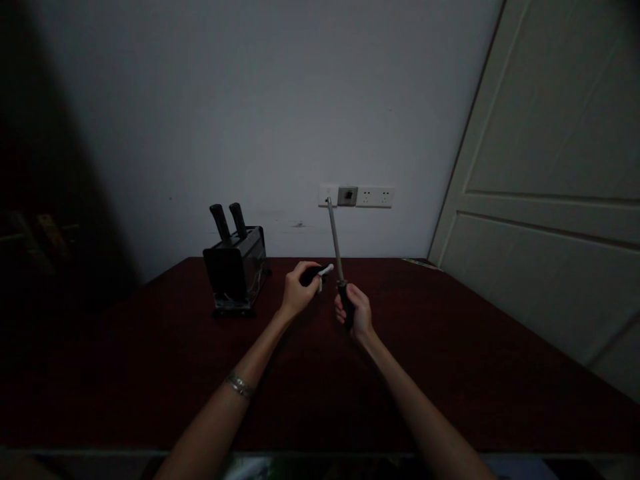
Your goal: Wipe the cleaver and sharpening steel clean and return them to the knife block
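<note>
My right hand (354, 312) is wrapped round the black handle of a honing steel (335, 241), whose grey rod points up and slightly left in front of the wall. My left hand (299, 289) is closed on the black handle of a small knife (321, 273). The knife's pale blade sticks out to the right and lies against the lower part of the rod. Both hands hover over the dark red table (450, 347). A bracelet (239, 385) sits on my left wrist.
A black knife block (235, 270) with two black-handled knives stands at the back left of the table. White wall sockets (367, 197) sit on the wall behind the rod. A pale door (550, 187) closes off the right side.
</note>
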Demonstrator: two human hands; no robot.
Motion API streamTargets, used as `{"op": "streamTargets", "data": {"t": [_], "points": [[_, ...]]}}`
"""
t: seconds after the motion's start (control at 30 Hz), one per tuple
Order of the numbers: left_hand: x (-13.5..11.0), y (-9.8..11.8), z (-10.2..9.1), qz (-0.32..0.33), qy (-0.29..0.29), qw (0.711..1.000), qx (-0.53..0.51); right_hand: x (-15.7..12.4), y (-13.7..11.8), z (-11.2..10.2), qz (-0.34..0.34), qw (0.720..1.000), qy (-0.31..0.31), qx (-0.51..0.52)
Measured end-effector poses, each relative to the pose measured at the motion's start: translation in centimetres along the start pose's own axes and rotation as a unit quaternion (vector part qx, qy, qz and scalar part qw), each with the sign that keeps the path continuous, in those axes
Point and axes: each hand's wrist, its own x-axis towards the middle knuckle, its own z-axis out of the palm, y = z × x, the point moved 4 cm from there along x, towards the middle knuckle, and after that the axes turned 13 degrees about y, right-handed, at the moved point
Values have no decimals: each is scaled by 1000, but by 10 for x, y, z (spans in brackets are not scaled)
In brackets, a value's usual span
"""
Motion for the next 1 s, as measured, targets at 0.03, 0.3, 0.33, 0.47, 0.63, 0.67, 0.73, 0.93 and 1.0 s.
{"op": "streamTargets", "data": {"t": [0.03, 0.3, 0.33, 0.47, 0.63, 0.67, 0.73, 0.93, 1.0], "points": [[-1, 4, -1, 11, 13, 1000, -8, 0, 1, 0, 1, 1000, -4, -1], [-13, 31, 13, 89, -60, 994, -23, 3, 8, -3, 7, 1000, -1, -16], [-12, 29, 13, 78, -60, 995, -22, 3, 8, -2, 12, 1000, -2, -17], [-8, 21, 12, 10, -62, 996, -56, 0, 7, -1, 25, 1000, -7, -13], [-4, 8, 13, -70, -68, 989, -110, -2, 6, 0, 32, 999, -10, 6], [-3, 5, 13, -77, -67, 988, -113, -2, 6, 0, 34, 999, -10, 9], [-3, -3, 13, -89, -67, 987, -112, -2, 5, 0, 38, 999, -11, 14], [2, -14, 6, -113, -4, 988, -105, 0, 6, -1, 44, 999, -25, 7], [1, -9, 5, -103, 16, 989, -105, 0, 7, 0, 43, 999, -26, 3]]}}
